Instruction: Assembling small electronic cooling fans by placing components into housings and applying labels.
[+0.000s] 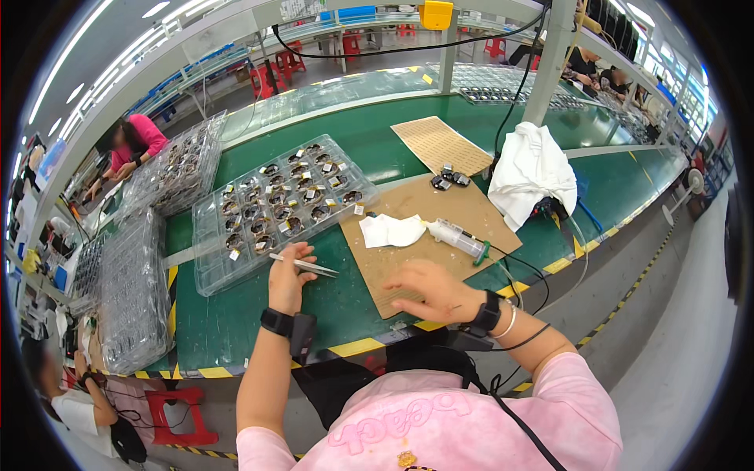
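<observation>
Our left hand (289,276) pinches tweezers (306,265) just in front of the clear tray (206,267) of small parts on the green bench (236,322). Our right hand (428,289) lies loose and empty on the cardboard (463,210), near the syringe (458,237) and white cloth (391,231).

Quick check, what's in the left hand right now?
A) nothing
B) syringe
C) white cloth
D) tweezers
D: the left hand pinches slim metal tweezers beside the clear parts tray, while the syringe and the white wipe lie untouched on the cardboard sheet.
</observation>
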`<state>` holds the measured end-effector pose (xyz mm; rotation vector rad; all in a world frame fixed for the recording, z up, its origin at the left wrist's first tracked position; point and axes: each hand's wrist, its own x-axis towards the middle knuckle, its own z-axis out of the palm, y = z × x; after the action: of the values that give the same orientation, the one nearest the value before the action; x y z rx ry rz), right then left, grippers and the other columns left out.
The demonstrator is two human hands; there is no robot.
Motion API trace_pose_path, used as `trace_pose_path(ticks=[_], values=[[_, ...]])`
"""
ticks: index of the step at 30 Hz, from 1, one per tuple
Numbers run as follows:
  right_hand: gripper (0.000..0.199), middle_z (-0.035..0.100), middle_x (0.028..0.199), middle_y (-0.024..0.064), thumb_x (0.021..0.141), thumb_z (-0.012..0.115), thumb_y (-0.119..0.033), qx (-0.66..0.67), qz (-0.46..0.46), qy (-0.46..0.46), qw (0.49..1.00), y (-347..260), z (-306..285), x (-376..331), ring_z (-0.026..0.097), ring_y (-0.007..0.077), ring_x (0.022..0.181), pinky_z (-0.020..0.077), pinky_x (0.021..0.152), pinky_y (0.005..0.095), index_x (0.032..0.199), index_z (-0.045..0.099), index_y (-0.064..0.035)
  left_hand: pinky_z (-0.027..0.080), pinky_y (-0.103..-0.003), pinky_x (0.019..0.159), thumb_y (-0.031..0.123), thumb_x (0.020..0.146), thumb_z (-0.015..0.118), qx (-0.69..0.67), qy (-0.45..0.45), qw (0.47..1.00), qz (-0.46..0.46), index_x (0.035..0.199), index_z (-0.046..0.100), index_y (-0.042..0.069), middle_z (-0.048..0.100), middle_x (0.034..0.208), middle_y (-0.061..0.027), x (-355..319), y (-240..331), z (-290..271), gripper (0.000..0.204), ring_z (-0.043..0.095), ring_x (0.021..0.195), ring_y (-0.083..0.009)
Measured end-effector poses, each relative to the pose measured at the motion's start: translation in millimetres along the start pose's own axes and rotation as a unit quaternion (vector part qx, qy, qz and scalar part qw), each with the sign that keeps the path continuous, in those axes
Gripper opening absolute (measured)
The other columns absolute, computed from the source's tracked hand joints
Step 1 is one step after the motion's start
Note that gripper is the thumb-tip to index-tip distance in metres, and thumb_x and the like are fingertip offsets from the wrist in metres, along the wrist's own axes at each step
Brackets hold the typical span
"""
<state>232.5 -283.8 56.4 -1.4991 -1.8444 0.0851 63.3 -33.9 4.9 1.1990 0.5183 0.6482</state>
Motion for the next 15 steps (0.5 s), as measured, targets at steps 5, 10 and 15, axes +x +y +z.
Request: trace_pose_path(ticks=[5, 10, 15], values=[[0.025, 0.060, 0.095, 0.0086, 0.084, 0.059, -0.009, 0.133, 0.062, 0.098, 0.984, -33, -80, 25, 0.056, 0.0193, 0.087, 0.0452, 0.074, 0.0304, 0.108, 0.055, -0.0026, 0.051, -0.031, 0.081, 0.012, 0.092, 0.053, 0.188, 0.101, 0.968, 0.133, 0.130, 0.044, -0.001, 0.047, 0.131, -0.0139, -8, 13, -1, 0.041, 0.050, 0.115, -0.0213], [0.046, 0.054, 0.106, 0.0146, 0.081, 0.067, -0.027, 0.138, -0.064, 0.267, 0.952, -64, -120, 46, 0.053, 0.0187, 0.090, 0.0448, 0.068, 0.0268, 0.116, 0.050, -0.0023, 0.038, -0.035, 0.099, 0.010, 0.089, 0.056, 0.344, 0.055, 0.896, 0.275, 0.133, 0.044, 0.002, 0.046, 0.134, -0.0127, -38, 81, -10, 0.046, 0.044, 0.124, -0.0237], [0.068, 0.047, 0.123, 0.0210, 0.077, 0.070, -0.042, 0.043, -0.175, 0.271, 0.946, -88, -152, 61, 0.050, 0.0253, 0.109, 0.0442, 0.082, 0.0325, 0.127, 0.046, -0.0022, 0.030, -0.039, 0.107, 0.022, 0.094, 0.043, 0.252, 0.030, 0.869, 0.425, 0.132, 0.044, -0.001, 0.042, 0.138, -0.0174, -75, 199, 20, 0.044, 0.040, 0.128, -0.0262]])
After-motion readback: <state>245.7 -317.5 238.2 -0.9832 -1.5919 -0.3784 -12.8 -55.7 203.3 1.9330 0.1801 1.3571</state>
